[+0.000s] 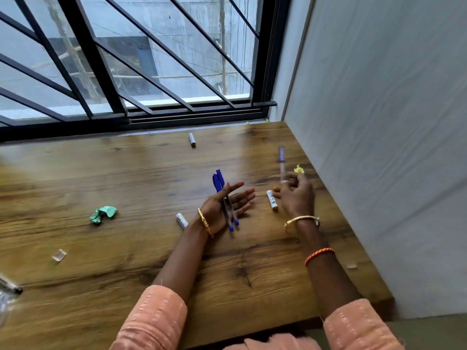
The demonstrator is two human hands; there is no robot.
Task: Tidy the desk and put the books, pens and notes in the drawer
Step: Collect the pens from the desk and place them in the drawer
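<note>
My left hand [227, 204] lies palm up above the wooden desk [126, 185], fingers straight, with two blue-capped pens [222, 190] resting across the palm. My right hand [295, 195] is raised to its right and pinches a clear pen with a purple cap [281, 160], which points upward and is blurred. A white marker [272, 200] lies on the desk between the hands. Another white marker [181, 221] lies beside my left wrist. A third marker [192, 140] lies near the window.
A crumpled green note [103, 214] lies at the left and a crumpled yellow one [299, 169] near the grey wall [379, 147]. A small clear cap [59, 255] and a pen-like object [10, 284] sit at the left edge. A barred window [126, 59] runs behind the desk.
</note>
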